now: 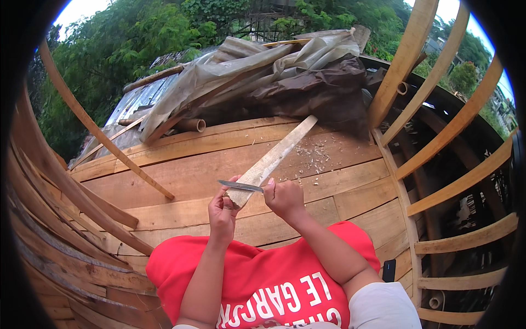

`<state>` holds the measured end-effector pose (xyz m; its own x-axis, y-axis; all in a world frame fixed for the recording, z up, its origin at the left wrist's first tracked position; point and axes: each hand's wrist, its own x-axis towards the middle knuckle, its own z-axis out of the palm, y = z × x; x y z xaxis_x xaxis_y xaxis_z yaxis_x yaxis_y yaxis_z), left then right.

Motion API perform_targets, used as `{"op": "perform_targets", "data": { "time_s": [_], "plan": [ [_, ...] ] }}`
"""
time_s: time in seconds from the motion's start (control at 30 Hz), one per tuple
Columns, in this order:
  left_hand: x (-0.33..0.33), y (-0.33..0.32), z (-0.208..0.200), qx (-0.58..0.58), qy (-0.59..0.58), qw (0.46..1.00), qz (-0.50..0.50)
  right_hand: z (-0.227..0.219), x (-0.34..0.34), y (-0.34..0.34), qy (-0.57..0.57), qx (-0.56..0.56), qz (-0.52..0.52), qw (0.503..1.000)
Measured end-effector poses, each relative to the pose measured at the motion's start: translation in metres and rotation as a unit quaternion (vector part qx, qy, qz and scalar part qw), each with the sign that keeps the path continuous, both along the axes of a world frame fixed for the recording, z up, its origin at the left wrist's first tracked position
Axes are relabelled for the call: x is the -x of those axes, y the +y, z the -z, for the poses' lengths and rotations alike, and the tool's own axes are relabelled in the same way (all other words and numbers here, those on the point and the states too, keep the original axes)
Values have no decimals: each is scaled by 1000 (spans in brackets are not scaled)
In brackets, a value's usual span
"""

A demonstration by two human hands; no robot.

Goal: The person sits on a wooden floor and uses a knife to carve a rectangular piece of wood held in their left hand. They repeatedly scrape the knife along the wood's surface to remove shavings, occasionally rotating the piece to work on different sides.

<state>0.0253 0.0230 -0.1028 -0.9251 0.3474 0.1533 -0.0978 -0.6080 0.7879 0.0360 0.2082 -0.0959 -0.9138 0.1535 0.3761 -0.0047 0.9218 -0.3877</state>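
Out on the plank deck (339, 186), my left hand (222, 211) gripped the wood strip (271, 159) while my right hand (284, 197) pinched the knife (241, 186), so shallow strokes seemed safest.

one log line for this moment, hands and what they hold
left hand: grips near end of wooden slat | right hand: holds knife across slat | shavings on plank deck

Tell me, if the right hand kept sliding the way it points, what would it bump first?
The right hand points left along the knife, across the wooden slat. Going on, it would probably meet the left hand first, which grips the slat's near end, though depth is hard to judge.
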Motion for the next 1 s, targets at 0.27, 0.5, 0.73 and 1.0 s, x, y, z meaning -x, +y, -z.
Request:
{"op": "perform_targets", "data": {
  "time_s": [0.27, 0.5, 0.73, 1.0],
  "plan": [
    [3, 0, -6, -3, 6, 1000, -9, -1, 1, -1, -6, -2, 3, 1000],
    [3, 1, -10, -16, -4, 1000, -23, -4, -3, -13, -2, 27, -32, 999],
    [3, 2, -10, -35, -18, 999, -25, 3, 7, -7, 24, 18, 24, 999],
    [3, 0, -8, 32, 21, 999, 3, 3, 26, 16, 4, 29, 123, 992]
  ]
}}
